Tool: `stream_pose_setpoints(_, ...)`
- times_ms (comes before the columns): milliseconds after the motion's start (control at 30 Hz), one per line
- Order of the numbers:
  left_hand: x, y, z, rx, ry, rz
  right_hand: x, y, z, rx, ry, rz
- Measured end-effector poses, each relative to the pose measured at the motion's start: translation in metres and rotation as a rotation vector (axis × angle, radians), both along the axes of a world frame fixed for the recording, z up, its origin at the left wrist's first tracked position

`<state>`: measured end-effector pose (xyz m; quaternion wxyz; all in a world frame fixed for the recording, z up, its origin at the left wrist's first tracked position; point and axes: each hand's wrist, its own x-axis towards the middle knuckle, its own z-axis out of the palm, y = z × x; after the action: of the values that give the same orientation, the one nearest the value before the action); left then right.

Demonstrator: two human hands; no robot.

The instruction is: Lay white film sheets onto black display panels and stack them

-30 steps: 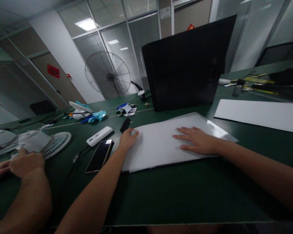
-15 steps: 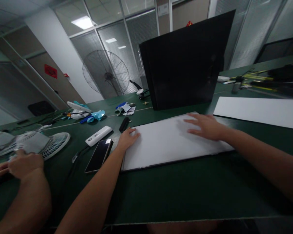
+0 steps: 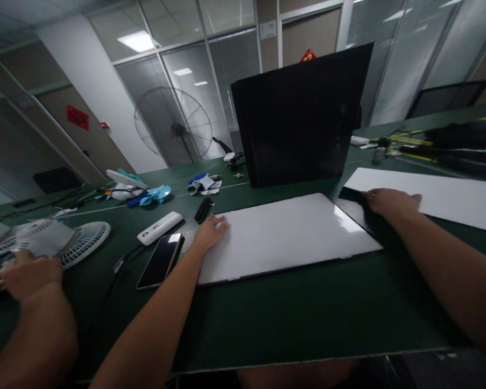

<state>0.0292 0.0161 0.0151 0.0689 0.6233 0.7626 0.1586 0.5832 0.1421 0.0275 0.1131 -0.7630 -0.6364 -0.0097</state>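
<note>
My left hand (image 3: 209,233) rests on the left edge of a white rectangular panel (image 3: 283,232) with a thin dark border. Its fingers lie over the white surface, stretched out. Past the panel's right end, my right hand (image 3: 392,204) is at the near edge of a second white sheet (image 3: 453,197). Its fingers are bent at that edge, with the thumb over the white side; the fingertips are partly hidden. A dark patch, perhaps shadow, shows beneath the sheet's left corner. Light glares on the first panel's right part.
A black screen-like panel (image 3: 297,119) stands behind the white panel. Left lie a phone (image 3: 161,261), a white power bank (image 3: 159,227) and a small black object (image 3: 203,209). Another person's hand (image 3: 32,274) touches a white fan part (image 3: 44,237). Cables and black items (image 3: 461,140) lie far right.
My right hand has left the white panel and moved right to the second white sheet. My left hand stays on the panel's left edge. The view has shifted slightly.
</note>
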Motion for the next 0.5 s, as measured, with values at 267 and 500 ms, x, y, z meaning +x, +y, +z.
stream_pose_setpoints(267, 0.000, 0.002, -0.006, 0.051, 0.015, -0.003, -0.064, -0.022, 0.032, -0.070, -0.207, 0.440)
stream_pose_setpoints(500, -0.003, 0.002, -0.011, 0.079, -0.001, -0.017, -0.163, -0.104, 0.041, -0.050, -0.229, 1.060)
